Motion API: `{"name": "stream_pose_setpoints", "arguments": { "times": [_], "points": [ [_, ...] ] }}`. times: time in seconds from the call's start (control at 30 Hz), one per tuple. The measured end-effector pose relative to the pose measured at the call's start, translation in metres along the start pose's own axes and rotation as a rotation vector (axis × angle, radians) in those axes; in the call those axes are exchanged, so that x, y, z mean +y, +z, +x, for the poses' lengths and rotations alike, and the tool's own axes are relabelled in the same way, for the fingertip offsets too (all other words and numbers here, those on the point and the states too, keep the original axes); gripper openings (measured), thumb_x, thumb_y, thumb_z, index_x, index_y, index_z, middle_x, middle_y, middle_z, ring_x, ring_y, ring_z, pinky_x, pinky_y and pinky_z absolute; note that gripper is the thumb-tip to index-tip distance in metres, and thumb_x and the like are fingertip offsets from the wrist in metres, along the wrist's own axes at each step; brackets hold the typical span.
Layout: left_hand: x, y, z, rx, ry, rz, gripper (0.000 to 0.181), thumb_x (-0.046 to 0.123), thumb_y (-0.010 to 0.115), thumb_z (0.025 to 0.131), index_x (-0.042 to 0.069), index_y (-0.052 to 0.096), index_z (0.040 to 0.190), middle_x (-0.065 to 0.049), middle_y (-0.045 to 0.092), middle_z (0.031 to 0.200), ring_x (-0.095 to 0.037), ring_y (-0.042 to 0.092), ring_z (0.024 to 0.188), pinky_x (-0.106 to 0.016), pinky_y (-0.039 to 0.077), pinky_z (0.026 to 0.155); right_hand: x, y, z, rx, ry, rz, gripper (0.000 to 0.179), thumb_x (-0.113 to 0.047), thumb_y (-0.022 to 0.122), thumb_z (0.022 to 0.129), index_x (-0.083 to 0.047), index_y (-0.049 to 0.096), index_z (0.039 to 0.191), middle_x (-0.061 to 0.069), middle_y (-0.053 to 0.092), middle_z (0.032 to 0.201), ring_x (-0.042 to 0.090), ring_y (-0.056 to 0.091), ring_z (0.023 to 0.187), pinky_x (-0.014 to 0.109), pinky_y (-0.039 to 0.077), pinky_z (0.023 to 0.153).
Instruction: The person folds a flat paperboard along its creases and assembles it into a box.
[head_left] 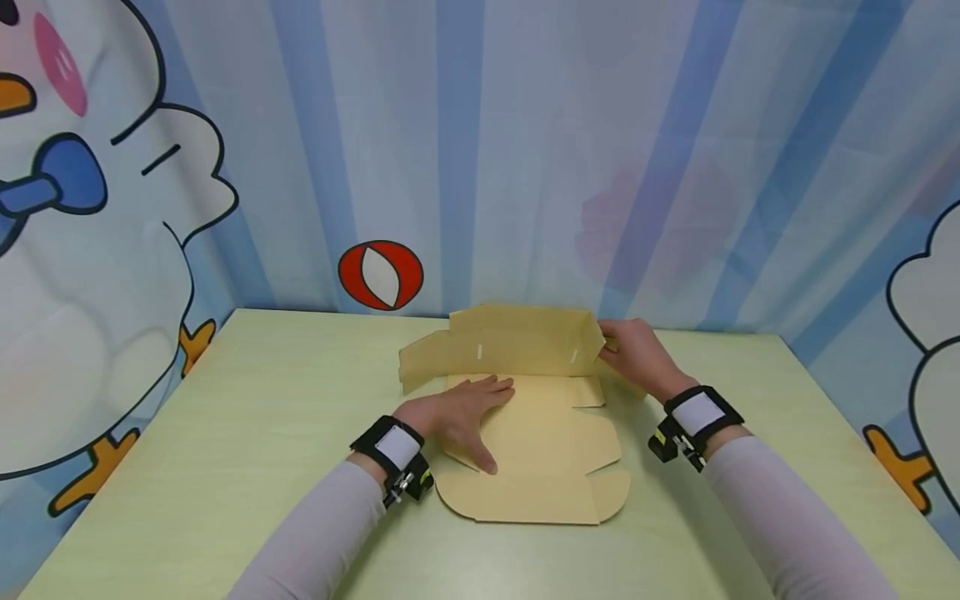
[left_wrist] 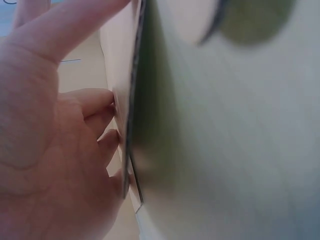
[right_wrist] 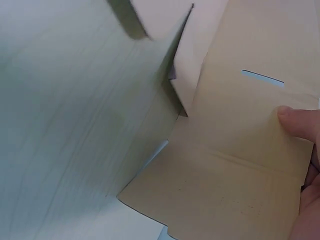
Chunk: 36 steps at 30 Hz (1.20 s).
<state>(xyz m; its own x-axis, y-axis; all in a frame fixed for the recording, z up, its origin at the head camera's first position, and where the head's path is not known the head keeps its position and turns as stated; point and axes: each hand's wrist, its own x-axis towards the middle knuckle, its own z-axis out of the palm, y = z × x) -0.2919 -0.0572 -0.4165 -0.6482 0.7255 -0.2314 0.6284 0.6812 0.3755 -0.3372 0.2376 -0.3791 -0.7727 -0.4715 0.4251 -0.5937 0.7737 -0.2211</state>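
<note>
A die-cut cardboard box blank [head_left: 540,450] lies unfolded on the table, its far panel [head_left: 517,340] raised along a crease. Two short slots show in that raised panel. My left hand [head_left: 467,414] rests on the blank's left part with spread fingers, the thumb toward me. In the left wrist view, the fingertips [left_wrist: 111,97] press the cardboard beside its edge. My right hand [head_left: 637,354] pinches the right end of the raised panel. In the right wrist view the thumb [right_wrist: 295,120] lies on the inner face near a slot [right_wrist: 262,77], the other fingers behind.
The pale table [head_left: 300,400] extends around the blank on both sides. Behind it hangs a striped blue curtain [head_left: 517,167] with printed cartoon figures. Side flaps [head_left: 607,496] of the blank stick out near its front corners. Each wrist wears a strapped camera.
</note>
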Motion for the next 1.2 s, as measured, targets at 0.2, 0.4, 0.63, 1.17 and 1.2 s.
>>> {"name": "stream_pose_setpoints", "arguments": {
  "times": [0.2,0.4,0.63,1.17,1.2],
  "points": [
    [0.001,0.002,-0.002,0.022,0.000,0.009,0.110,0.058,0.074,0.061,0.011,0.020,0.146,0.000,0.011,0.152,-0.022,0.003,0.139,-0.041,0.008,0.111,0.001,0.000,0.000,0.004,-0.004,-0.003,0.010,-0.011,0.069,0.080,-0.013,0.067,0.090,0.004,0.068,0.083,0.018,0.063,0.073,0.034,0.047,0.063],
    [0.001,0.007,-0.007,0.060,-0.001,0.002,0.102,0.056,0.073,0.065,0.012,0.027,0.144,-0.001,0.015,0.152,-0.021,0.006,0.139,-0.040,0.015,0.110,0.000,0.000,0.000,0.005,0.002,-0.015,0.007,-0.011,0.070,0.079,-0.012,0.070,0.085,0.004,0.069,0.080,0.019,0.062,0.071,0.034,0.047,0.061],
    [0.000,0.008,-0.012,0.169,0.033,0.064,0.083,0.056,0.066,0.073,0.013,0.038,0.139,-0.003,0.035,0.143,-0.019,0.028,0.133,-0.034,0.026,0.107,0.000,0.001,0.000,-0.008,0.022,-0.024,0.005,-0.010,0.070,0.079,-0.012,0.071,0.083,0.003,0.068,0.076,0.015,0.060,0.066,0.031,0.045,0.059],
    [0.008,-0.048,-0.017,0.921,0.252,0.265,0.024,0.018,0.067,0.082,0.010,0.065,0.105,-0.001,0.062,0.100,-0.014,0.057,0.094,-0.026,0.049,0.079,0.001,0.004,0.002,0.009,0.001,-0.014,0.007,-0.009,0.072,0.077,-0.012,0.072,0.083,0.004,0.069,0.076,0.017,0.062,0.068,0.034,0.047,0.059],
    [0.008,-0.052,-0.016,0.945,0.251,0.287,0.026,0.018,0.068,0.081,0.010,0.065,0.106,-0.002,0.062,0.102,-0.015,0.056,0.096,-0.027,0.049,0.080,0.001,0.004,0.002,0.009,0.000,-0.014,0.007,-0.009,0.072,0.077,-0.012,0.072,0.083,0.004,0.069,0.076,0.017,0.062,0.067,0.034,0.047,0.059]
  ]
}}
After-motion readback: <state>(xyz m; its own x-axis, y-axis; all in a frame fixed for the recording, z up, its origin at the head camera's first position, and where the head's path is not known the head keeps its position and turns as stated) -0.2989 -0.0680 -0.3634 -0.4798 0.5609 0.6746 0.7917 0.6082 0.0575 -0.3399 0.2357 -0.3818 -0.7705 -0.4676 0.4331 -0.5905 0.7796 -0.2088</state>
